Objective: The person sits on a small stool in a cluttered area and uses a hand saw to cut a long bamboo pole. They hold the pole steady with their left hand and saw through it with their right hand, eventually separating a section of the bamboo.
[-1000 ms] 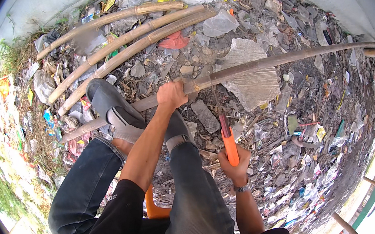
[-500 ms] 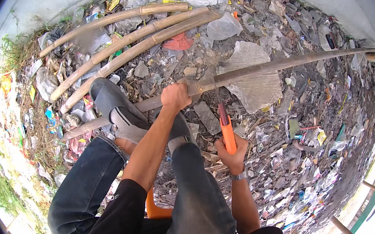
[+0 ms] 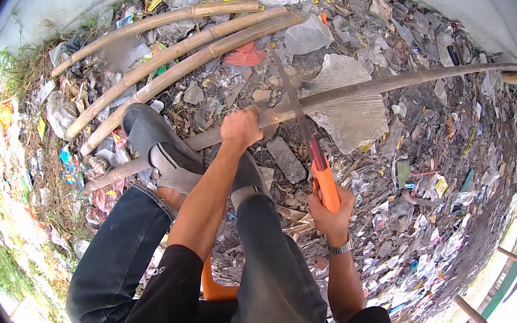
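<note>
A long bamboo pole [image 3: 370, 90] slants across the ground in front of me, from low beside my left boot up to the far right. My left hand [image 3: 242, 127] is closed around it near the middle. My right hand [image 3: 333, 212] grips the orange handle of a hand saw [image 3: 327, 184]. The saw's narrow dark blade lies across the pole, just right of my left fist, and its tip points up and left beyond the pole. Whether the teeth have entered the bamboo cannot be made out.
Three shorter bamboo lengths [image 3: 181, 55] lie side by side at the upper left. A ribbed grey slab [image 3: 350, 124] lies beneath the pole. My grey boots [image 3: 164, 143] stand close to it, and an orange plastic object [image 3: 214, 285] shows between my legs. Litter covers the ground.
My right hand has moved slightly down and right with the saw. More of the blade now shows beyond the pole, with its angle shifted. My left hand keeps its hold on the pole.
</note>
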### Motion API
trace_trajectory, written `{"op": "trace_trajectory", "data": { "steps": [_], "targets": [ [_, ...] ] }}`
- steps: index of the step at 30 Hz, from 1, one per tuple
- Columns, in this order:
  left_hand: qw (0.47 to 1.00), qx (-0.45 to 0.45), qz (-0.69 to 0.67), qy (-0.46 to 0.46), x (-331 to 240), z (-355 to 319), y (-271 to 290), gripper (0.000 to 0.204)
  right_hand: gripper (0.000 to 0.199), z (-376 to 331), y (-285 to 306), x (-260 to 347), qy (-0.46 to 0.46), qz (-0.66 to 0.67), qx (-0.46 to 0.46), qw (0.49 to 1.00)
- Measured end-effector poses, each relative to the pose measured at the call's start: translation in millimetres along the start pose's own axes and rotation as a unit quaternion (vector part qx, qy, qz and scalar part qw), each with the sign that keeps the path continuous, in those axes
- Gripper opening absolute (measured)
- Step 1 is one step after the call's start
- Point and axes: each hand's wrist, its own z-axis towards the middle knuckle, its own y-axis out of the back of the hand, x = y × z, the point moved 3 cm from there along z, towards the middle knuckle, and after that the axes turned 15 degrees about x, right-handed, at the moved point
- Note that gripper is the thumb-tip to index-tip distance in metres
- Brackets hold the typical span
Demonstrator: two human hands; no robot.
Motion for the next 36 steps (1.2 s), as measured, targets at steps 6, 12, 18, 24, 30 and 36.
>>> {"op": "trace_trajectory", "data": {
  "steps": [6, 12, 18, 24, 30, 36],
  "targets": [
    [0.999, 0.027, 0.007, -0.022, -4, -4, -5, 0.029, 0.014, -6, 0, -12, 0.016, -0.02, 0.016, 1.0],
    [0.999, 0.043, 0.002, -0.011, -7, -17, -18, 0.032, 0.01, -13, 3, 12, -0.027, -0.003, -0.022, 0.999],
    [1.0, 0.01, 0.015, 0.001, -5, -19, -22, 0.034, 0.015, 5, 4, 66, 0.014, -0.089, -0.008, 0.996],
    [0.996, -0.078, 0.049, -0.015, 0, -20, -42, 0.032, 0.02, -11, -14, 38, -0.001, -0.032, -0.056, 0.998],
    [0.978, -0.187, 0.087, -0.043, 0, -18, -55, 0.033, 0.02, -45, -21, -73, 0.129, -0.153, -0.082, 0.976],
    [0.977, -0.184, 0.104, -0.041, -5, -20, -51, 0.034, 0.015, -25, 1, 5, 0.012, -0.017, -0.074, 0.997]
  ]
}}
